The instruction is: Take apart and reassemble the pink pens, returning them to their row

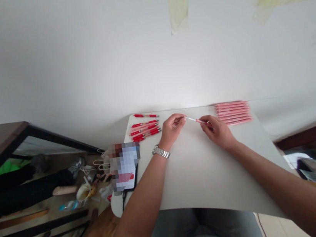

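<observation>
Above the white table, my left hand (173,129), with a metal watch on the wrist, is closed in a pinch on one end of a thin white pen refill (191,119). My right hand (219,131) is closed around a red pen barrel (207,124). The refill spans the gap between my hands and meets the end of the barrel; whether it is inside cannot be seen. Several red pens (146,131) lie left of my left hand, with one pen (146,115) apart behind them. Beyond my right hand is a row of pink pen-like sticks (233,112).
A phone (128,169), partly pixelated, lies at the left edge of the white table (195,183), with a cable attached. A dark-framed table (5,134) stands at the left, with clutter on the floor. A wall (138,59) rises behind the table.
</observation>
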`<state>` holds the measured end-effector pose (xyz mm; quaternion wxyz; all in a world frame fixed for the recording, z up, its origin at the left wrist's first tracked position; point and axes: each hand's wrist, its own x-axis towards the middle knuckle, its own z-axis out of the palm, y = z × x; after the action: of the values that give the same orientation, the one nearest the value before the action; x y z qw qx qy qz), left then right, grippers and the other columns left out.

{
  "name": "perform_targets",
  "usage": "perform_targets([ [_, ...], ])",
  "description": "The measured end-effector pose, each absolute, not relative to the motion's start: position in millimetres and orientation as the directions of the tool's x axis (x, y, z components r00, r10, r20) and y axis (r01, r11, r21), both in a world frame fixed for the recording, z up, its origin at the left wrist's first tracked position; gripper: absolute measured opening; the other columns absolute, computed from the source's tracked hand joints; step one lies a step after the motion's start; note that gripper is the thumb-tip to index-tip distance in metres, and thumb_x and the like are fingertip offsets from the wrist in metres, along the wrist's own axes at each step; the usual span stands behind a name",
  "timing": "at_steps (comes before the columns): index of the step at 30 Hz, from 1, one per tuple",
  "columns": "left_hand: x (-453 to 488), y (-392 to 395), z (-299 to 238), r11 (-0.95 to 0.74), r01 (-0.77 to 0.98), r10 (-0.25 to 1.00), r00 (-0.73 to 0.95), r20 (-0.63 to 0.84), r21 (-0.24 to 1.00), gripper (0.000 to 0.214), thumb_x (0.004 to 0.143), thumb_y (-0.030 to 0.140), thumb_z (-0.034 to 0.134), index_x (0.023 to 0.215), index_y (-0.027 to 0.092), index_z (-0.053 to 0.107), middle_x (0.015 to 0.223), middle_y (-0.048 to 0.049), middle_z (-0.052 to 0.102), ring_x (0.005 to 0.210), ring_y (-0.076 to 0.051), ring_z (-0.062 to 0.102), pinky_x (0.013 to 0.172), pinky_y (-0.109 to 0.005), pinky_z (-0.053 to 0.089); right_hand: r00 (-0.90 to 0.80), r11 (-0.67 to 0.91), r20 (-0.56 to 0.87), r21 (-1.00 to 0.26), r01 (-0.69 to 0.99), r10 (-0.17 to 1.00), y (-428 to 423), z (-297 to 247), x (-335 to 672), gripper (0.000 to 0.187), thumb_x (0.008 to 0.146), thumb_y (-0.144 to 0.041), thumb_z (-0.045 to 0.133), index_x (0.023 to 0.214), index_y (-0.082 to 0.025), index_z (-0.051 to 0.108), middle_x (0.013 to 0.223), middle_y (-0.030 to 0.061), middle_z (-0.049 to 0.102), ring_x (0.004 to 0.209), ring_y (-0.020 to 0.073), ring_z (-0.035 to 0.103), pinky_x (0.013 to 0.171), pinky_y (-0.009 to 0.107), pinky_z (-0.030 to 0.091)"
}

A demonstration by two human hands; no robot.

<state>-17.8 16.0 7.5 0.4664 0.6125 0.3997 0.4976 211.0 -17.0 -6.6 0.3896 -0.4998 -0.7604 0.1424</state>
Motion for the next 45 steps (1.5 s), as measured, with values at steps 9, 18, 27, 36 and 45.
perform_targets([
  [9, -17.5, 15.3, 9.7, -0.23, -0.016, 0.951, 0.209, 0.229, 0.973, 0.033, 0.09, 0.05, 0.074, 0.099, 0.018, 0.073, 0.075, 0.0, 0.064, 0.057, -0.008, 0.054, 0.048, -0.02, 0.045, -0.22, 0.456, 0.428, -0.592, 0.665, 0.876, -18.5, -7.0, 210.5, 0.025, 0.104, -0.041, 0.052, 0.118, -0.024, 0.064, 0.1, 0.0078, 0.075, 0.076, 0.0197, 0.07, 0.063, 0.03, 0.053],
  [18, -17.3, 16.1, 8.3, -0.269, 0.059, 0.945, 0.207, 0.251, 0.961, 0.032, 0.089, 0.049, 0.074, 0.095, 0.017, 0.073, 0.084, -0.0035, 0.07, 0.064, -0.01, 0.059, 0.052, -0.019, 0.046, -0.312, 0.511, 0.417, -0.556, 0.656, 0.854, -20.4, -1.1, 210.2, 0.037, 0.108, -0.038, 0.043, 0.139, -0.027, 0.062, 0.105, 0.0085, 0.074, 0.079, 0.0194, 0.07, 0.065, 0.03, 0.053],
  [27, -17.6, 13.9, 11.2, -0.224, 0.009, 0.954, 0.204, 0.217, 0.975, 0.032, 0.09, 0.049, 0.074, 0.097, 0.018, 0.071, 0.082, -0.0021, 0.068, 0.059, -0.009, 0.056, 0.048, -0.02, 0.045, -0.328, 0.523, 0.419, -0.543, 0.657, 0.847, -21.8, 0.9, 210.7, 0.037, 0.109, -0.035, 0.04, 0.138, -0.027, 0.061, 0.103, 0.0084, 0.071, 0.083, 0.0212, 0.069, 0.068, 0.031, 0.054],
  [36, -18.6, 17.7, 11.6, -0.25, 0.0, 0.965, 0.079, 0.249, 0.968, 0.028, 0.092, 0.048, 0.071, 0.093, 0.02, 0.066, 0.082, -0.0013, 0.068, 0.064, -0.01, 0.061, 0.058, -0.023, 0.049, -0.28, 0.5, 0.433, -0.569, 0.653, 0.857, -21.0, -0.6, 212.5, 0.035, 0.109, -0.036, 0.041, 0.135, -0.026, 0.062, 0.108, 0.009, 0.073, 0.083, 0.0208, 0.07, 0.071, 0.033, 0.055],
  [45, -17.6, 18.1, 7.4, -0.239, -0.17, 0.966, 0.059, 0.252, 0.956, 0.031, 0.089, 0.045, 0.077, 0.095, 0.019, 0.061, 0.097, -0.0073, 0.075, 0.089, -0.016, 0.072, 0.081, -0.03, 0.059, -0.221, 0.479, 0.452, -0.605, 0.636, 0.864, -19.1, -3.8, 214.1, 0.034, 0.108, -0.04, 0.044, 0.131, -0.025, 0.063, 0.103, 0.0084, 0.074, 0.079, 0.0199, 0.07, 0.069, 0.031, 0.055],
])
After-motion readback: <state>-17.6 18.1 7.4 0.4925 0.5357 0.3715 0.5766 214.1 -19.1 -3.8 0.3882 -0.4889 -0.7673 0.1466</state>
